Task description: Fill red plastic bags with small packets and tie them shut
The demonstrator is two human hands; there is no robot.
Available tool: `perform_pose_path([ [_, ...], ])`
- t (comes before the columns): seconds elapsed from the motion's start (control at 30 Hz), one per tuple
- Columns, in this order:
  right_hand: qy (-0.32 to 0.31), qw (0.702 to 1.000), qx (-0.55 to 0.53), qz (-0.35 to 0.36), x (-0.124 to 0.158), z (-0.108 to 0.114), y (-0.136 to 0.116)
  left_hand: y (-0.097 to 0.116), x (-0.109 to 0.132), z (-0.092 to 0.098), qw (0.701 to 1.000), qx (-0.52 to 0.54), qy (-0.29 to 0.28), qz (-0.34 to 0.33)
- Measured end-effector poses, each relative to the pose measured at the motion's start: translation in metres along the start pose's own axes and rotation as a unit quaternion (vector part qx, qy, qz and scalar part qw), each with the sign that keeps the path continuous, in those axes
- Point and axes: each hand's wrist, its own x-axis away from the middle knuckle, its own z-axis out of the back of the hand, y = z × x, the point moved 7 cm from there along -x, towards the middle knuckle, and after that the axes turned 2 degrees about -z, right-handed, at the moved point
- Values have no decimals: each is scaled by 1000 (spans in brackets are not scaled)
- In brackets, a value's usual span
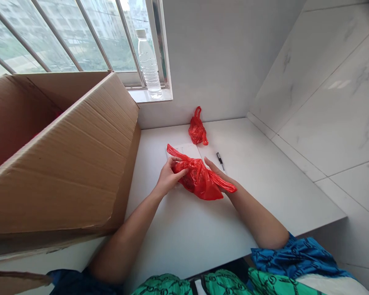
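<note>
A bright red bag [203, 186] stands out over the middle of a plain white surface [273, 176], with a second red bag [197, 129] near the back edge. Between the two, a white sheet [191, 150] bears small grey marks; to its right is a black pen [219, 157]. A brown carton [70, 164] fills the left edge. Beyond the right edge, white tiles [341, 94] carry grey veining. At the front edge, a blue sleeve [298, 258] shows darker linked figures, a green garment [166, 284] black chain-like lines.

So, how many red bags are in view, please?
2: one bag between left hand and right hand, another on the table near the wall; more may be hidden in the cardboard box.
</note>
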Motion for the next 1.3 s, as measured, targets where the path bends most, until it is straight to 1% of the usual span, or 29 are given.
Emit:
perform_pose_path([
  [0.03, -23, 999, -16, -21, 4, -2, 0, 0, 0, 0, 1000, 2, -1, -1],
  [0.07, -33, 999, -24, -35, 6, -2, 0, 1, 1, 0, 1000, 0, 1, -4],
  [0.1, -26, 999, -21, -41, 8, 0, 0, 2, 1, 0, 1000, -1, 7, -7],
  [0.13, -3, 999, -8, -40, 8, 5, -1, 2, 1, 2, 1000, 4, 15, -5],
  [0.2, 39, 998, 10, -41, 6, 14, 2, 0, 1, 4, 999, 40, 24, 21],
  [0.23, 48, 998, 5, -45, 4, 16, 4, -2, 1, 4, 997, 67, 25, 42],
  [0.3, 45, 998, -24, -48, 0, 18, 9, -7, 0, 2, 989, 123, 15, 80],
  [0.37, 43, 997, -50, -42, -2, 20, 10, -9, 0, 1, 981, 163, 3, 101],
  [0.5, 43, 997, -63, -28, -2, 23, 7, -12, 0, -2, 971, 197, -32, 128],
  [0.6, 36, 998, -54, -16, 0, 23, 5, -9, 1, -5, 978, 161, -60, 120],
  [0.73, 35, 999, -25, 7, 1, 23, 2, 2, 5, -5, 995, 61, -39, 72],
  [0.83, 34, 999, -27, 13, 1, 21, 3, 1, 7, -6, 995, 30, -39, 85],
  [0.9, 28, 999, -40, 7, 1, 19, 4, -2, 6, -4, 993, 53, -30, 99],
  [1.03, 10, 998, -67, -3, 3, 14, 2, -11, 3, -1, 982, 145, -15, 121],
  [1.17, 18, 997, -69, -2, 7, 14, -3, -14, 2, -1, 966, 219, -1, 140],
  [1.23, 22, 997, -69, 6, 7, 15, -4, -14, 2, -3, 960, 238, -9, 144],
  [1.3, 22, 997, -77, 15, 6, 16, -4, -10, 2, -6, 959, 249, -37, 132],
])
